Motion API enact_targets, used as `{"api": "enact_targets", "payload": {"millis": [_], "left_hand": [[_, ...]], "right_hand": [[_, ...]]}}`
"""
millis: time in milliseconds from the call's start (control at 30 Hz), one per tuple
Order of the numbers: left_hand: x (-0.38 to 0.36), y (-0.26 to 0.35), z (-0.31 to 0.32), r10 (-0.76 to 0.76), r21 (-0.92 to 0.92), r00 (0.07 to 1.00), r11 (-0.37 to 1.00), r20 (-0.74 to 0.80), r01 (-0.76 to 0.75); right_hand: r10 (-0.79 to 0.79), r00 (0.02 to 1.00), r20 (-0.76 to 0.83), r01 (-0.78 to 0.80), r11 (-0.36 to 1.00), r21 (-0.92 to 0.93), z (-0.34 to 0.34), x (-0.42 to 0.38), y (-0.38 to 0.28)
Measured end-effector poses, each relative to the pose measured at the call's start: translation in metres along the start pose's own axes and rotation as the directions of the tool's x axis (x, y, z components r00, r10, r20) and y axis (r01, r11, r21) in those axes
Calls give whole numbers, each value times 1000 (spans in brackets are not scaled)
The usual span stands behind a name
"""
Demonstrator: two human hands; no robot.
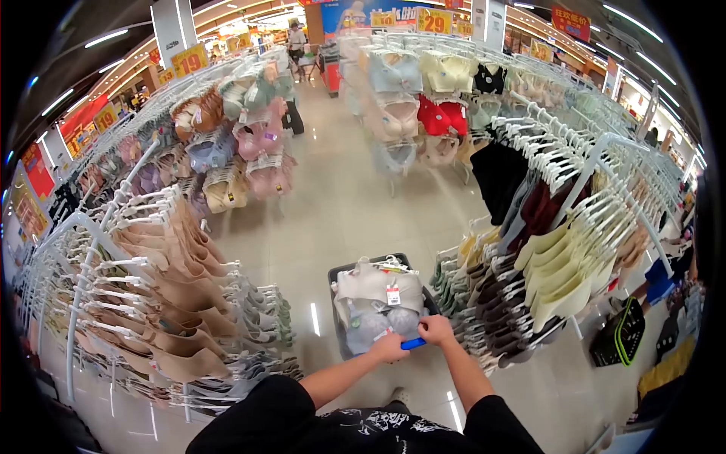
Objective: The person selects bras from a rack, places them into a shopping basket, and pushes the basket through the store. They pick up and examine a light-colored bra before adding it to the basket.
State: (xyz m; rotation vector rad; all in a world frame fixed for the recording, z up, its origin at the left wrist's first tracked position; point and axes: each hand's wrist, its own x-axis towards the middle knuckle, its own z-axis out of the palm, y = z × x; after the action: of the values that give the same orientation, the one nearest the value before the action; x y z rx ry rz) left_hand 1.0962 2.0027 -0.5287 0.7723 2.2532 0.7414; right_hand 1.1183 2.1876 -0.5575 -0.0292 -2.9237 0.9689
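In front of me is a dark grey shopping cart (pixel 338 333) with a blue handle (pixel 413 343). My left hand (pixel 389 347) is closed around the handle's left part, and my right hand (pixel 436 331) grips its right end. Bras fill the cart: a beige bra (pixel 370 286) with a red-and-white price tag (pixel 392 295) lies towards the far side, and a pale grey bra (pixel 368 327) lies nearer my hands. White hangers (pixel 393 264) show at the cart's far edge. My fingers hide part of the handle.
A rack of beige bras (pixel 178 303) stands close on the left. Another rack with pale yellow bras (pixel 567 265) flanks the cart on the right. Between further racks, a tiled aisle (pixel 321 163) leads to a distant person (pixel 296 39). A black basket (pixel 616 333) sits at far right.
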Motion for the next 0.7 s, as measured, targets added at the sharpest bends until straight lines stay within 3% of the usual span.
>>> {"api": "enact_targets", "payload": {"millis": [67, 167, 300, 467, 700], "left_hand": [[16, 1, 1, 14, -25, 1000, 1000, -24, -15], [26, 18, -8, -145, -184, 986, 970, 77, 157], [34, 33, -23, -177, -39, 980, 984, -86, 174], [61, 6, -19, -119, 142, 970, 978, -213, 151], [75, 5, -39, -135, 111, 959, 980, -248, 166]], "right_hand": [[-33, 999, -29, 33, 999, 8, -7, 14, 10], [-57, 998, -26, 57, 998, 1, -12, 31, 22], [-96, 994, -58, 99, 994, 49, -5, 60, 33], [-109, 992, -58, 113, 992, 63, -13, 81, 33], [-130, 988, -86, 137, 988, 77, -14, 112, 33]]}}
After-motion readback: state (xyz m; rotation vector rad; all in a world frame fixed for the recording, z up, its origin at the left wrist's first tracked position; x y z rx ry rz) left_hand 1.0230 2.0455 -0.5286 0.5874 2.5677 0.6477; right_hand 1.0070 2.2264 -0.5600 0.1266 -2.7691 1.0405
